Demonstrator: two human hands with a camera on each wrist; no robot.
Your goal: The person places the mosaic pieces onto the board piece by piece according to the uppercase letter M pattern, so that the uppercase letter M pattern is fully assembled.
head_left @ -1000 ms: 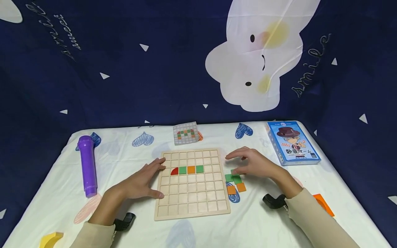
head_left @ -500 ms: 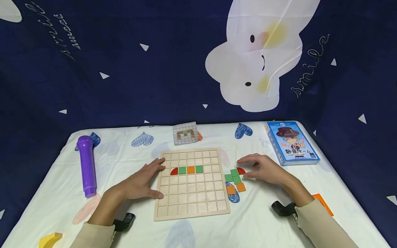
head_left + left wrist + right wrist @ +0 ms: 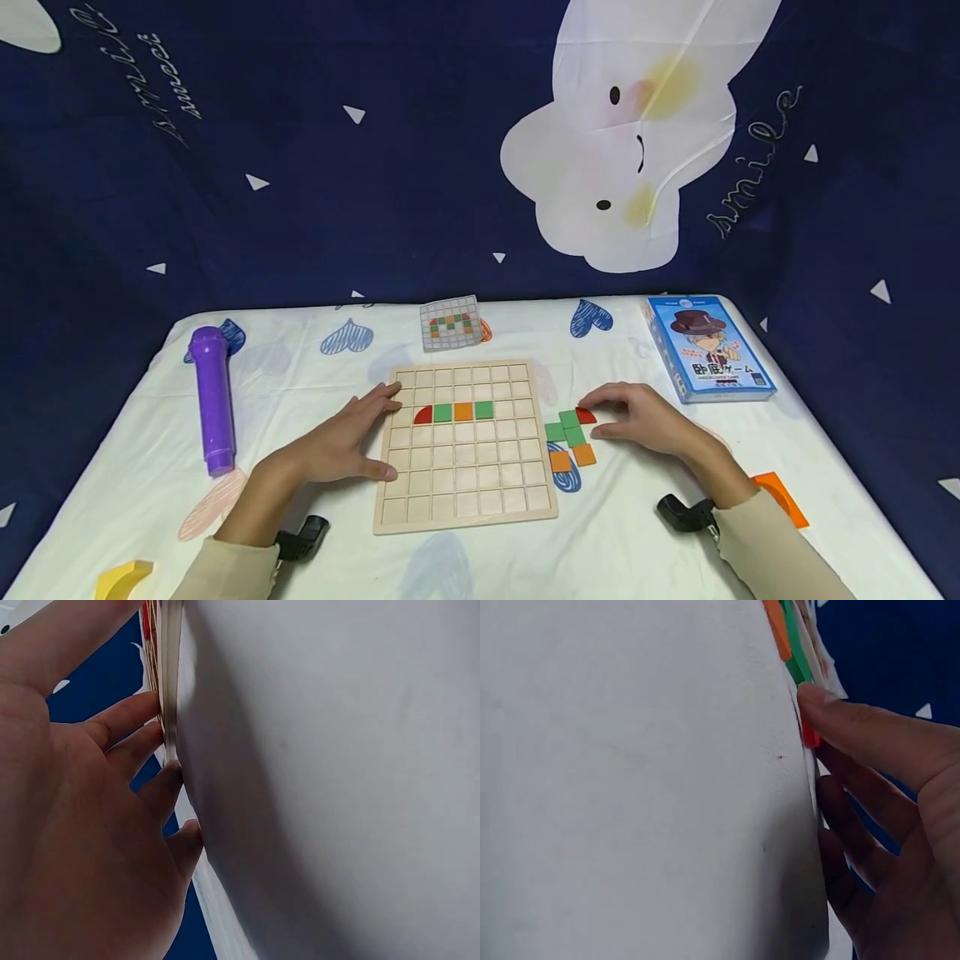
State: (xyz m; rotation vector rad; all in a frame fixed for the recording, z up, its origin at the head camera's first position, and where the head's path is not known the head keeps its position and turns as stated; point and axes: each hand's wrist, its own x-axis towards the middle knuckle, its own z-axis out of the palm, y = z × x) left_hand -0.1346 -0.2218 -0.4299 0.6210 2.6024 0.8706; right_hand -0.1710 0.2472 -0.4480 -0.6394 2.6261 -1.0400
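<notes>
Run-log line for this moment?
left hand: touching wooden grid board at left edge | right hand: at loose red quarter-circle tile | board: four tiles, one row

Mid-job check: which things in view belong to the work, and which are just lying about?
Likely in the job:
gridded board, left hand touching its edge
tiles on the board
loose tiles beside it, right hand at the red one
pattern card

Apparently lying about:
purple microphone-shaped object
blue box
yellow piece
larger orange piece
</notes>
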